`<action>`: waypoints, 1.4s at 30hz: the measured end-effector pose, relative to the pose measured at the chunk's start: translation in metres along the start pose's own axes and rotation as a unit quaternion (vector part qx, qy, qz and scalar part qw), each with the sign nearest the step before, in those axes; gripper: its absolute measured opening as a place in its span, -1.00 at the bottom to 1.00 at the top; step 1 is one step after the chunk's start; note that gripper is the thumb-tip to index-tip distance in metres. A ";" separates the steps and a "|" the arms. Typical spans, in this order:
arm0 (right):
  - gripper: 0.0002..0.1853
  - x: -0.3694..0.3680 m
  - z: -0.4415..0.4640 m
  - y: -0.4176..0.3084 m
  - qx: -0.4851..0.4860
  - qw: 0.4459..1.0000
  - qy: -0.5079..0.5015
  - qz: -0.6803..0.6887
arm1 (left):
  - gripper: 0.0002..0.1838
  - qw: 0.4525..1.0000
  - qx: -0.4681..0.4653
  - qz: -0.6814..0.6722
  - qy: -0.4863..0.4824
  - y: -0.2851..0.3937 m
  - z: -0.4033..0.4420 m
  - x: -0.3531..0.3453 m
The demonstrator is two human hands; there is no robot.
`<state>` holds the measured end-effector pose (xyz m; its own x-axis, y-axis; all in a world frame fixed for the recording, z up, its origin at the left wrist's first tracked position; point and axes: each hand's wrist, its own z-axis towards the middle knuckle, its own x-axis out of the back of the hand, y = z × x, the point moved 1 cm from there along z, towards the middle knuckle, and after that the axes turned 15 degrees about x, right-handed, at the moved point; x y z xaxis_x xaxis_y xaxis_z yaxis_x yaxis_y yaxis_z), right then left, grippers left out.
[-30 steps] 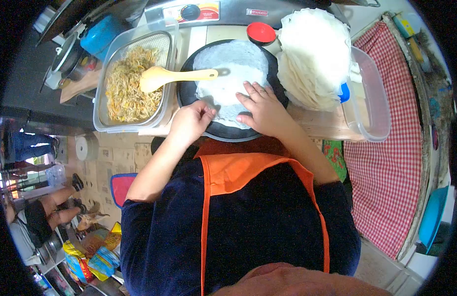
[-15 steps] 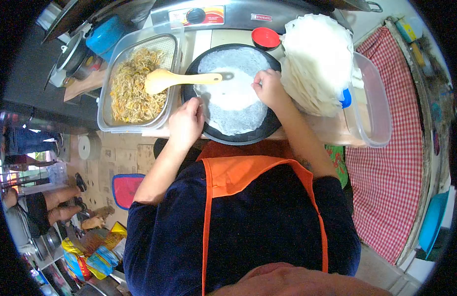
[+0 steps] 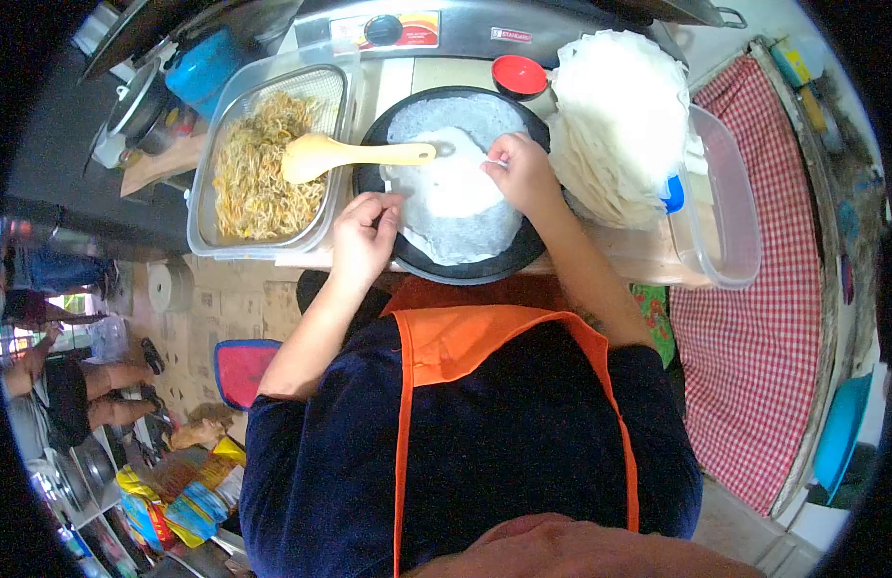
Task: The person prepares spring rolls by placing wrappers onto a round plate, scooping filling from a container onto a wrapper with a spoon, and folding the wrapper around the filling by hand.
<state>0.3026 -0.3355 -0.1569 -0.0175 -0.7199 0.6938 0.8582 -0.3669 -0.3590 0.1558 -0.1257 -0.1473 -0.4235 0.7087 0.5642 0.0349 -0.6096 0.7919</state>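
On a round black plate (image 3: 407, 258) lies a thin, see-through spring roll wrapper (image 3: 460, 241), with a whiter patch of sheet across its middle. My right hand (image 3: 525, 175) is closed in a pinch on the right edge of the white sheet, which lifts slightly at the fingertips. At the left side my left hand (image 3: 365, 236) has its thumb and fingers drawn together at the sheet's edge; the fingers partly hide the pinch. A cream-coloured serving spoon (image 3: 359, 156) reaches over the plate, its bowl resting on shredded noodle-like filling (image 3: 258, 183).
The filling sits in a mesh-lined clear plastic container (image 3: 197, 193) on the left. To the right, a tall stack of wrappers (image 3: 619, 125) stands beside another clear plastic container (image 3: 745, 212). A small red bowl (image 3: 519, 74) is behind the plate, before a steel stove (image 3: 581, 34).
My right hand has moved slightly left, with the white sheet's right edge now lifted in its fingers. My left fingers have shifted a little and loosened from a tighter curl.
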 end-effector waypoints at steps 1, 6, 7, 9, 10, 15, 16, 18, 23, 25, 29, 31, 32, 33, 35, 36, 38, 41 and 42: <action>-0.77 0.000 0.002 0.001 -0.047 0.997 0.004 0.059 | -0.86 0.993 0.073 -0.086 -0.019 0.001 -0.002 0.001; -0.81 0.023 0.030 -0.024 -0.138 0.985 0.026 0.100 | -0.83 0.970 0.139 -0.168 -0.111 -0.005 -0.010 0.003; -0.82 0.026 0.037 -0.026 -0.097 0.995 -0.006 0.013 | -0.81 0.982 0.050 -0.139 -0.121 -0.002 -0.011 0.004; -0.83 0.020 0.045 -0.019 -0.057 0.995 -0.037 -0.075 | -0.81 0.989 0.005 -0.051 -0.141 0.005 -0.009 0.003; -0.84 0.011 0.049 -0.009 0.006 0.992 -0.061 -0.114 | -0.81 0.986 -0.040 0.037 -0.159 0.010 -0.009 0.002; -0.82 -0.008 0.049 0.001 0.066 0.970 -0.167 -0.164 | -0.80 0.969 -0.112 0.180 -0.125 0.012 -0.013 -0.005; -0.79 -0.006 0.045 -0.002 0.077 0.971 -0.118 -0.194 | -0.79 0.968 -0.108 0.188 -0.125 0.009 -0.012 -0.005; -0.75 0.000 0.040 -0.010 0.091 0.968 -0.067 -0.224 | -0.79 0.968 -0.104 0.196 -0.121 0.012 -0.010 -0.001; -0.58 0.000 0.001 -0.029 0.088 0.968 -0.139 -0.191 | -0.78 0.952 -0.164 0.236 -0.104 0.010 -0.007 0.004; -0.60 0.002 -0.001 -0.027 0.081 0.971 -0.140 -0.174 | -0.78 0.953 -0.157 0.237 -0.108 0.012 -0.007 0.007; -0.70 0.012 0.023 -0.039 0.109 0.993 -0.001 -0.055 | -0.80 0.961 -0.162 0.199 -0.101 0.016 -0.008 0.018; -0.73 0.027 0.048 -0.060 0.128 0.991 0.030 -0.017 | -0.81 0.962 -0.167 0.184 -0.109 0.019 -0.010 0.030; -0.75 0.031 0.059 -0.070 0.141 0.988 0.062 0.018 | -0.82 0.962 -0.176 0.168 -0.122 0.018 -0.012 0.034; -0.76 0.027 0.070 -0.075 0.209 0.974 0.084 0.030 | -0.82 0.964 -0.169 0.171 -0.116 0.016 -0.015 0.037; -0.75 0.014 0.091 -0.091 0.234 0.971 0.020 0.042 | -0.84 0.964 -0.185 0.137 -0.135 0.015 -0.020 0.043; -0.73 0.007 0.099 -0.100 0.253 0.966 -0.042 0.046 | -0.84 0.965 -0.180 0.140 -0.130 0.016 -0.023 0.048; -0.77 -0.007 0.111 -0.112 0.279 0.955 -0.096 -0.025 | -0.86 0.962 -0.198 0.161 -0.098 0.022 -0.029 0.060; -0.82 -0.023 0.129 -0.115 0.301 0.897 -0.271 -0.175 | -0.88 0.964 -0.201 0.171 -0.004 0.018 -0.035 0.082; -0.82 -0.023 0.136 -0.115 0.307 0.895 -0.271 -0.175 | -0.87 0.963 -0.184 0.192 0.037 0.014 -0.037 0.092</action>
<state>0.2738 -0.1965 -0.0473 -0.2317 -0.1714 0.9576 0.9720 -0.0013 0.2350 0.0834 -0.0823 -0.0926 -0.5081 0.3864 0.7698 -0.1158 -0.9162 0.3835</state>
